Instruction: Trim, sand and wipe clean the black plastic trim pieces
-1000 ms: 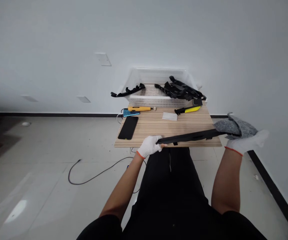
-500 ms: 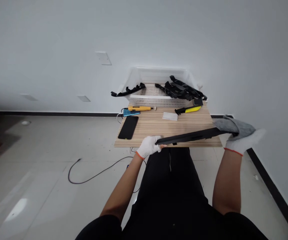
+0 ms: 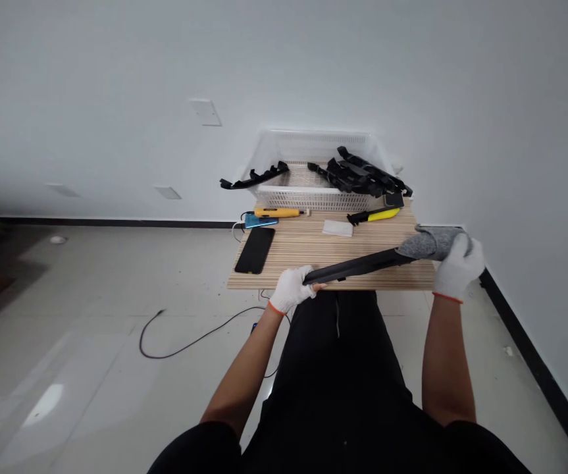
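My left hand (image 3: 292, 289), in a white glove with an orange cuff, grips the near-left end of a long black plastic strip (image 3: 357, 266). The strip slants up to the right above the front of a wood-striped board (image 3: 288, 253). My right hand (image 3: 459, 266), gloved alike, is closed on a grey cloth (image 3: 426, 243). That cloth wraps over the strip's right end and hides it. To the left on the board lies a black phone (image 3: 255, 250). A small white pad (image 3: 337, 228) sits behind the strip.
A white plastic basket (image 3: 308, 197) stands at the back against the wall, with several black plastic parts (image 3: 357, 172) in it. Before it lie a yellow-handled tool (image 3: 277, 212), a blue packet (image 3: 261, 221) and a yellow-and-black knife (image 3: 375, 216). A black cable (image 3: 185, 351) trails on the floor.
My right hand and the grey cloth have moved left along the strip, covering more of its right end. The strip's right end is slightly higher. My left hand keeps its grip.
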Motion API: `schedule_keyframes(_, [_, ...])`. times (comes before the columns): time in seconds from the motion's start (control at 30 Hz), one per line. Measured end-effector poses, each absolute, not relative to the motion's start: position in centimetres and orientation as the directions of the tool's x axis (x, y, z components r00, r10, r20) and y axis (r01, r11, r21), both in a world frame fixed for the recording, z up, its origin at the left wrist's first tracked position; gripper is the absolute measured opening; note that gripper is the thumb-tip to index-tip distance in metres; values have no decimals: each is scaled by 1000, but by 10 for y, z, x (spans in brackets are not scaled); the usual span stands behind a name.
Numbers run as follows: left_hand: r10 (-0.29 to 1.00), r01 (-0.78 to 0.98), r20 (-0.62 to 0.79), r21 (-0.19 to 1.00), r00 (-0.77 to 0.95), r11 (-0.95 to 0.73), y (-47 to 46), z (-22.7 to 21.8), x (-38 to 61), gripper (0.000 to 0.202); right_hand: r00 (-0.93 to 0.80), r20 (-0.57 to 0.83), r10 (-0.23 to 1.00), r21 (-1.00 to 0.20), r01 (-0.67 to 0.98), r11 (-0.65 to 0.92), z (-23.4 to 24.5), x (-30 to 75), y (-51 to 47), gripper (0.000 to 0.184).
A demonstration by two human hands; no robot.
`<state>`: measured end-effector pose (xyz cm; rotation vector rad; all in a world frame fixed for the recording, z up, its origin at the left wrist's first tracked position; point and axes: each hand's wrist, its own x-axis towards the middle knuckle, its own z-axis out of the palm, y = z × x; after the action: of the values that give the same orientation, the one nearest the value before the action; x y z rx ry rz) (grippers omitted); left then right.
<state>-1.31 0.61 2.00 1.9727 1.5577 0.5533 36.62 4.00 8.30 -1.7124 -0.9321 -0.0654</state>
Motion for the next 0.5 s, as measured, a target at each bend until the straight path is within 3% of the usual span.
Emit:
schedule_keyframes(0.13, [979, 846, 86, 493, 183, -202, 3, 5, -13, 44, 443, 674, 591, -537, 844, -19, 67, 334, 40, 52])
schedule_keyframes(0.27, [968, 890, 112, 381, 225, -251, 1, -1, -10, 43, 99, 642, 760, -352, 919, 177, 47, 282, 30, 36])
schedule_keyframes(0.4, [961, 904, 125, 329, 247, -275, 0, -6, -8, 48, -268, 501, 823, -324, 824, 466, 33, 211, 0, 35])
schedule_keyframes(0.5, [952, 897, 171, 327, 255, -299, 1, -11, -9, 48, -370, 416, 831, -348, 779, 522, 36, 183, -12, 39])
